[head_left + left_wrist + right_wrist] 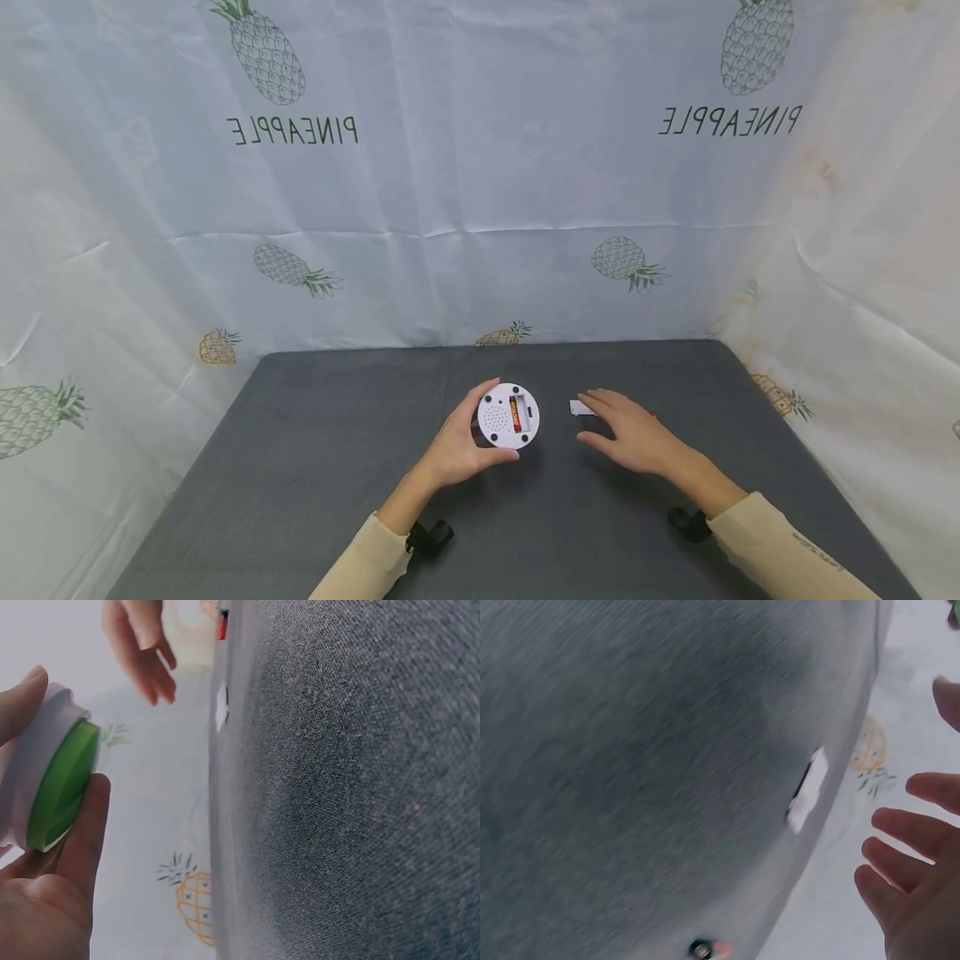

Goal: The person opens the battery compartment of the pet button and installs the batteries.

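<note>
My left hand (465,437) grips a round white device (493,421) by its edge, its underside turned up. This face has dark feet, a pattern of small holes and an uncovered battery compartment; a red and black battery (515,414) lies in one slot, beside a bare slot. The left wrist view shows the device's green side (66,780) facing down toward the table. My right hand (637,433) hovers above the table with fingers spread and holds nothing. Below its fingertips lies a small white battery cover (808,791), partly hidden by the hand in the head view.
A second red and black battery (223,625) lies on the dark grey table (337,467), mostly hidden behind the right hand in the head view. White cloth (480,167) printed with pineapples hangs at the back and both sides.
</note>
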{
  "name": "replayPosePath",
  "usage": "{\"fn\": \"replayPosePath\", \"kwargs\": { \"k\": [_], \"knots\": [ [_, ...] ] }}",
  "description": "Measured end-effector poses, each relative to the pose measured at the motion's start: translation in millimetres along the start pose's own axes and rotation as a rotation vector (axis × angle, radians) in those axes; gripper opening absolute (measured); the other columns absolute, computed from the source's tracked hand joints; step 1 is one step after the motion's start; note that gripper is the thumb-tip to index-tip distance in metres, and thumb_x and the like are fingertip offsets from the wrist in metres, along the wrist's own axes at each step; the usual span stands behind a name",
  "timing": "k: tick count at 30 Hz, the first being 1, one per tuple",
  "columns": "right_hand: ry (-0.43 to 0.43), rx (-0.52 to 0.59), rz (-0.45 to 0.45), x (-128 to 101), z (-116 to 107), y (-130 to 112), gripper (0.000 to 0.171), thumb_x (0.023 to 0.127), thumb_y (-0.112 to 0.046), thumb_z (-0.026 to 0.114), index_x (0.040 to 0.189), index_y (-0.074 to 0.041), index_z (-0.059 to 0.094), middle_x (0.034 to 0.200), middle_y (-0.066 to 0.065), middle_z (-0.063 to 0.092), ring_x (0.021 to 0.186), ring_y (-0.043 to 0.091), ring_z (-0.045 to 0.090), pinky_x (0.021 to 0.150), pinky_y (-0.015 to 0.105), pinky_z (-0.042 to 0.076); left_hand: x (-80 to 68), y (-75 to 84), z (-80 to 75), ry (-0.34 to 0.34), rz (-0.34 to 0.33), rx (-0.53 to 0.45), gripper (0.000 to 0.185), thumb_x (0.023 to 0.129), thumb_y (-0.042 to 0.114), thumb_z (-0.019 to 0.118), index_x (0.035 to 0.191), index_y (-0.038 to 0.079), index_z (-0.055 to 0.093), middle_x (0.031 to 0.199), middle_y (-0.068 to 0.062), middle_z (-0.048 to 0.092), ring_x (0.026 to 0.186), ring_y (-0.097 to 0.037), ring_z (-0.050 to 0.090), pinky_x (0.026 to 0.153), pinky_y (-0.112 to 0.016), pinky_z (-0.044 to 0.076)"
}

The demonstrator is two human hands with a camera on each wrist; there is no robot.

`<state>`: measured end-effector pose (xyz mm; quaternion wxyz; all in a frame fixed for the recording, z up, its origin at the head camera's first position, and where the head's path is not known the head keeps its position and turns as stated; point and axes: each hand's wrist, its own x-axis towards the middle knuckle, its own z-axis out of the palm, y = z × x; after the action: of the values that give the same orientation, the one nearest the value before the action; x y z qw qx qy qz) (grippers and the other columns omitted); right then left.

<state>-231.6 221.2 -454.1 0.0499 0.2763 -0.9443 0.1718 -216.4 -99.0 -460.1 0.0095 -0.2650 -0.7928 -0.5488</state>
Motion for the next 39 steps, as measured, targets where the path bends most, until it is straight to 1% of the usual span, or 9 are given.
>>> {"fn": "replayPosePath", "kwargs": {
  "k": [5,9,14,21,27,31,35,39],
  "knots": [
    [-0.035,-0.027,0.033,-8.4,1.9,16.3,0.073,0.097,-0.052,0.062,0.149,-0.002,0.049,0.151,0.026,0.045,0.139,0.048,0.04,0.107,0.066,0.034,-0.2,-0.3,0.7,-0.006,-0.004,0.006,0.103,0.075,0.019,0.093,0.158,0.023,0.032,0.136,0.0,0.051,0.105,-0.016,0.061,0.084,-0.029,0.055],
    [-0.052,-0.031,0.059,-14.6,2.8,30.3,0.076,0.098,-0.055,0.06,0.15,-0.001,0.048,0.152,0.026,0.044,0.139,0.049,0.039,0.107,0.066,0.034,-0.4,-1.1,1.2,-0.001,-0.002,0.004,0.103,0.075,0.019,0.093,0.158,0.023,0.033,0.134,0.0,0.052,0.104,-0.016,0.062,0.083,-0.03,0.056],
    [-0.049,-0.037,0.087,-21.7,2.2,46.0,0.075,0.098,-0.054,0.062,0.149,-0.001,0.049,0.152,0.026,0.044,0.138,0.05,0.04,0.106,0.066,0.035,0.0,-1.5,1.5,0.001,0.0,0.005,0.103,0.075,0.02,0.093,0.158,0.024,0.033,0.134,0.001,0.052,0.103,-0.016,0.062,0.083,-0.029,0.056],
    [-0.05,-0.054,0.116,-31.4,0.3,63.9,0.074,0.097,-0.05,0.065,0.147,0.002,0.049,0.15,0.029,0.044,0.136,0.051,0.041,0.105,0.066,0.036,0.4,-1.2,1.4,-0.002,0.004,0.005,0.103,0.075,0.02,0.093,0.158,0.024,0.032,0.135,0.001,0.051,0.105,-0.016,0.061,0.083,-0.03,0.056],
    [-0.067,-0.017,0.154,-38.6,-3.0,82.7,0.073,0.097,-0.047,0.066,0.147,0.004,0.048,0.15,0.032,0.043,0.135,0.053,0.04,0.104,0.067,0.036,0.1,-1.2,1.3,-0.005,0.004,0.006,0.102,0.075,0.02,0.093,0.158,0.024,0.033,0.135,0.001,0.052,0.105,-0.017,0.061,0.083,-0.03,0.056],
    [-0.069,0.024,0.151,-41.9,-6.4,93.4,0.07,0.097,-0.041,0.068,0.146,0.006,0.048,0.148,0.032,0.044,0.134,0.054,0.04,0.103,0.069,0.036,-0.1,-1.9,1.5,-0.006,0.001,0.001,0.102,0.075,0.02,0.093,0.158,0.024,0.033,0.134,0.001,0.052,0.104,-0.016,0.062,0.083,-0.03,0.056],
    [-0.068,0.042,0.142,-43.0,-8.5,99.9,0.066,0.096,-0.036,0.071,0.144,0.005,0.051,0.146,0.033,0.046,0.133,0.055,0.042,0.102,0.068,0.037,-0.1,-2.5,1.7,-0.006,0.002,-0.001,0.102,0.075,0.02,0.093,0.158,0.024,0.033,0.134,0.001,0.052,0.104,-0.016,0.062,0.083,-0.03,0.056],
    [-0.064,0.044,0.124,-43.4,-9.7,102.3,0.056,0.096,-0.028,0.072,0.139,0.004,0.057,0.143,0.033,0.048,0.131,0.055,0.044,0.101,0.068,0.038,-0.1,-2.7,1.8,-0.006,0.001,0.001,0.102,0.075,0.02,0.093,0.158,0.025,0.033,0.135,0.001,0.052,0.104,-0.017,0.062,0.083,-0.03,0.055]
  ]
}}
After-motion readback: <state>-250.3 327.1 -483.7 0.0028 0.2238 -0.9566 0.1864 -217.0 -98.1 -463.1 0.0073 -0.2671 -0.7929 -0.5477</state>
